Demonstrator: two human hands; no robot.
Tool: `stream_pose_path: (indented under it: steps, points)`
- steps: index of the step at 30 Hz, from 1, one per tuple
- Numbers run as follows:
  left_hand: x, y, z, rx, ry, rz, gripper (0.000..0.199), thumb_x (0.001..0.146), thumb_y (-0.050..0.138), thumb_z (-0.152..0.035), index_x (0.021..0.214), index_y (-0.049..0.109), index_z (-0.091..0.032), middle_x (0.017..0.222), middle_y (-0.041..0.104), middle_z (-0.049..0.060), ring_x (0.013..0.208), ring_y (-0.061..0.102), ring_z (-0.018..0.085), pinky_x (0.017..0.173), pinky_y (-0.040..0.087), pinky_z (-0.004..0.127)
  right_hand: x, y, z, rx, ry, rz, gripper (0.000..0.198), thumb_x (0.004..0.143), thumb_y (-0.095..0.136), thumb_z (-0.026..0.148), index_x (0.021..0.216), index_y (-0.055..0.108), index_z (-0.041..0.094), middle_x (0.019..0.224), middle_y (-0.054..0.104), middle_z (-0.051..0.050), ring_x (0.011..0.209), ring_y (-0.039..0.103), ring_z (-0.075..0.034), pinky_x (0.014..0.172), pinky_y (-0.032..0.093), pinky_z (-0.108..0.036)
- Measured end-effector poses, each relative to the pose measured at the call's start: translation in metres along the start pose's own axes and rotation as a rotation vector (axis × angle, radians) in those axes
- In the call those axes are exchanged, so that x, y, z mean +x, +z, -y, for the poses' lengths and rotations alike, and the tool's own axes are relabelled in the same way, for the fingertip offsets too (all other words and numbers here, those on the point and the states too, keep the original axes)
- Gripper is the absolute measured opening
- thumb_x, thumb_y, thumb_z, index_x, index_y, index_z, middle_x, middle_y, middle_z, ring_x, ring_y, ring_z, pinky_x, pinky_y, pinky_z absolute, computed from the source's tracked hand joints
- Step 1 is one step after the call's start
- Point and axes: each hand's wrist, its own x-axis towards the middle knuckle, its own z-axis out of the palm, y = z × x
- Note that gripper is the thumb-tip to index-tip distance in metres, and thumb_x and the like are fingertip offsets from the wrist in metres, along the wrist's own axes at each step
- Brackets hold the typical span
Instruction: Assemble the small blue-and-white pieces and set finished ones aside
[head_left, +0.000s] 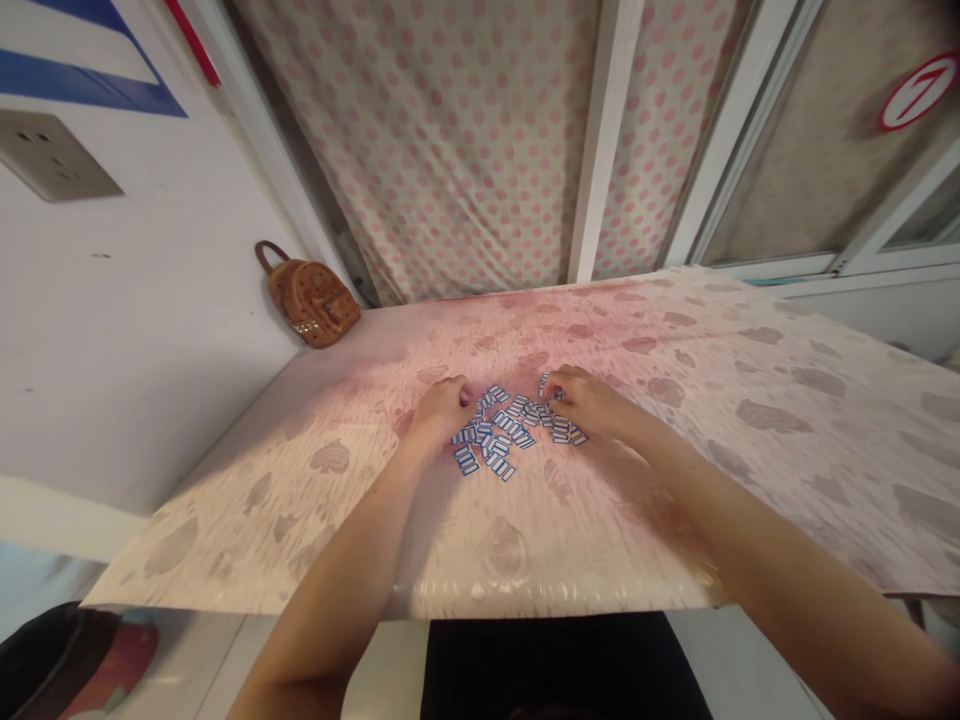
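Observation:
Several small blue-and-white cards (514,428), marked with white bars, lie in a loose, overlapping heap on the patterned tablecloth. At the heap's left edge is my left hand (444,405), its fingers curled inward beside the cards; what they hold, if anything, is hidden. My right hand (589,400) rests over the right side of the heap, fingers bent and closed around a blue-and-white card (544,384) at the fingertips. Part of the heap is covered by the right fingers.
A brown miniature backpack (319,300) rests against the wall at the table's far left corner. The tablecloth (502,545) covers the table up to its near edge. Behind it hangs a dotted curtain (465,150). A wall socket (56,155) is at upper left.

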Motion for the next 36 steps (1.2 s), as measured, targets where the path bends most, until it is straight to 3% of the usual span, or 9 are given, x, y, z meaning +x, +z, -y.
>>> stream_pose_path:
  steps: [7, 10, 16, 18, 21, 25, 31, 34, 36]
  points:
    - [-0.003, 0.016, -0.017, -0.45, 0.182, 0.216, 0.021, 0.081, 0.056, -0.016, 0.098, 0.068, -0.016, 0.085, 0.071, 0.005, 0.077, 0.065, 0.014, 0.069, 0.049, 0.022, -0.001, -0.001, 0.019, 0.223, -0.116, 0.122, 0.034, 0.08, 0.045, 0.005, 0.098, 0.069, 0.019, 0.098, 0.07, -0.006, 0.092, 0.062, -0.018, 0.083, 0.046, -0.03]
    - [-0.002, 0.016, -0.016, -0.472, 0.155, 0.158, 0.018, 0.082, 0.055, -0.016, 0.094, 0.069, -0.015, 0.087, 0.072, 0.005, 0.079, 0.066, 0.014, 0.07, 0.049, 0.023, -0.001, -0.004, 0.026, 0.37, -0.069, 0.161, 0.032, 0.082, 0.043, 0.009, 0.092, 0.07, 0.021, 0.089, 0.072, -0.002, 0.081, 0.065, -0.016, 0.075, 0.047, -0.027]
    - [0.001, 0.01, -0.01, -0.216, 0.037, 0.017, 0.014, 0.081, 0.058, -0.023, 0.085, 0.071, -0.018, 0.081, 0.072, 0.003, 0.073, 0.064, 0.015, 0.064, 0.044, 0.024, 0.005, 0.0, -0.01, 0.191, 0.283, -0.268, 0.026, 0.083, 0.044, 0.012, 0.091, 0.069, 0.018, 0.092, 0.072, -0.005, 0.083, 0.065, -0.017, 0.074, 0.046, -0.026]
    - [0.002, 0.009, -0.01, -0.156, 0.013, -0.008, 0.015, 0.081, 0.058, -0.024, 0.086, 0.072, -0.018, 0.083, 0.072, 0.004, 0.075, 0.064, 0.016, 0.064, 0.044, 0.025, 0.007, 0.003, -0.024, 0.12, 0.387, -0.278, 0.024, 0.082, 0.047, 0.013, 0.093, 0.068, 0.016, 0.094, 0.071, -0.008, 0.082, 0.065, -0.018, 0.072, 0.046, -0.026]
    - [0.003, 0.008, -0.009, -0.121, -0.016, -0.044, 0.015, 0.081, 0.058, -0.023, 0.085, 0.072, -0.018, 0.086, 0.073, 0.005, 0.076, 0.064, 0.016, 0.066, 0.045, 0.025, 0.01, 0.01, -0.032, 0.101, 0.415, -0.213, 0.027, 0.081, 0.047, 0.008, 0.097, 0.068, 0.015, 0.101, 0.071, -0.01, 0.09, 0.066, -0.018, 0.079, 0.047, -0.026]
    - [0.005, 0.009, -0.003, -0.11, -0.028, -0.064, 0.015, 0.082, 0.058, -0.024, 0.084, 0.071, -0.018, 0.084, 0.072, 0.004, 0.074, 0.063, 0.016, 0.067, 0.045, 0.025, 0.013, 0.02, -0.021, 0.324, 0.219, -0.102, 0.032, 0.082, 0.041, 0.006, 0.099, 0.066, 0.017, 0.104, 0.072, -0.008, 0.097, 0.066, -0.016, 0.088, 0.048, -0.028]
    - [0.005, 0.01, -0.002, -0.134, -0.047, -0.051, 0.015, 0.081, 0.059, -0.026, 0.084, 0.072, -0.019, 0.079, 0.071, 0.004, 0.071, 0.062, 0.016, 0.065, 0.045, 0.027, 0.008, 0.014, 0.001, 0.813, 0.196, 0.042, 0.024, 0.085, 0.039, 0.014, 0.094, 0.061, 0.015, 0.081, 0.072, -0.006, 0.06, 0.067, -0.013, 0.063, 0.053, -0.027]
    - [0.001, 0.008, -0.008, -0.25, 0.049, 0.017, 0.014, 0.079, 0.064, -0.029, 0.085, 0.072, -0.018, 0.085, 0.07, 0.004, 0.074, 0.063, 0.015, 0.069, 0.047, 0.026, 0.005, 0.004, 0.004, 0.843, 0.211, 0.159, 0.024, 0.085, 0.042, 0.019, 0.098, 0.061, 0.014, 0.081, 0.073, -0.007, 0.053, 0.065, -0.013, 0.058, 0.052, -0.027]
    - [-0.003, 0.005, -0.014, -0.3, 0.189, 0.105, 0.018, 0.076, 0.07, -0.033, 0.088, 0.073, -0.019, 0.092, 0.069, 0.005, 0.082, 0.063, 0.016, 0.076, 0.048, 0.026, 0.003, -0.001, 0.004, 0.722, 0.258, 0.204, 0.025, 0.085, 0.041, 0.02, 0.096, 0.063, 0.015, 0.073, 0.073, -0.005, 0.046, 0.061, -0.013, 0.053, 0.049, -0.026]
